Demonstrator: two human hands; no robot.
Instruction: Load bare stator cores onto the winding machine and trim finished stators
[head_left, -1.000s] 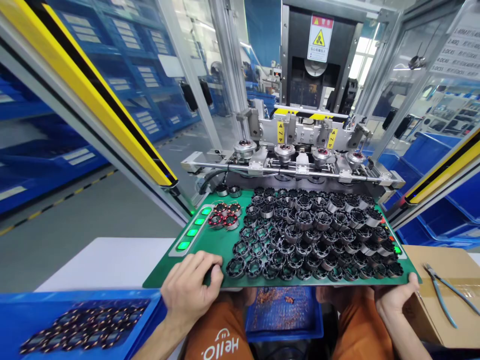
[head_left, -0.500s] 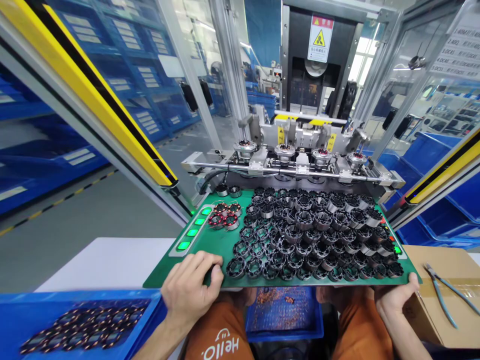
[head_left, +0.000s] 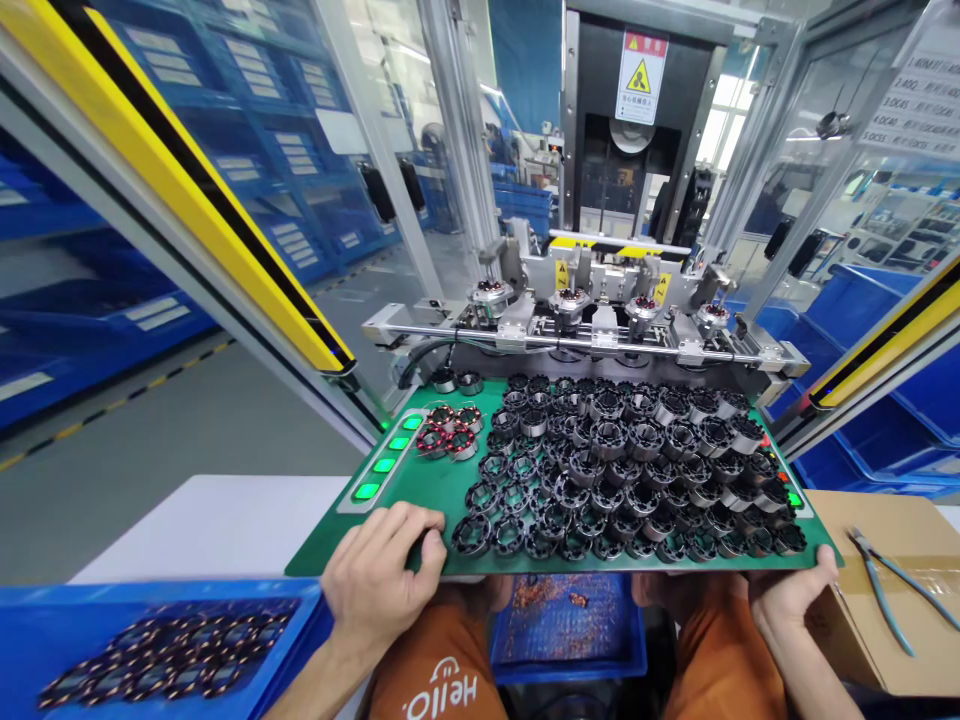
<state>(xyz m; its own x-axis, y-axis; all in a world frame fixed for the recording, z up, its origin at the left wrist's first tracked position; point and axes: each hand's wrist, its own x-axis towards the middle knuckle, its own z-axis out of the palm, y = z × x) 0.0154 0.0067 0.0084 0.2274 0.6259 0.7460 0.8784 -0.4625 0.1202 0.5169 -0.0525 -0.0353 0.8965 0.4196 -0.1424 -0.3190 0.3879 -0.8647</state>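
in the head view, the left hand (head_left: 382, 570) rests at the front edge of a green surface (head_left: 435, 490), left of the middle. its fingers are curled in and narrow, the thumb close to the forefinger. the right hand (head_left: 793, 598) is at the front right corner, thumb up along the edge; its other fingers are hidden below, so how wide they stand, or what they hold, i cannot tell.

the black rings (head_left: 646, 455) lie packed in rows over the middle and right of the green surface, some stacked on others. the front row's left end is just beside the left hand, its right end near the right hand. four wound rings (head_left: 463, 452) sit close together at the back left, near a strip of lit green buttons (head_left: 385, 466). behind, a machine carries four metal holders (head_left: 568, 312), with red or copper colour showing at their tops.

at lower left, a blue bin (head_left: 187, 592) holds more wound coils (head_left: 180, 650). below the front edge, a blue tray (head_left: 570, 672) carries copper-coloured scraps (head_left: 534, 592). pliers (head_left: 868, 557) lie on a cardboard box (head_left: 862, 640), right of the right hand.
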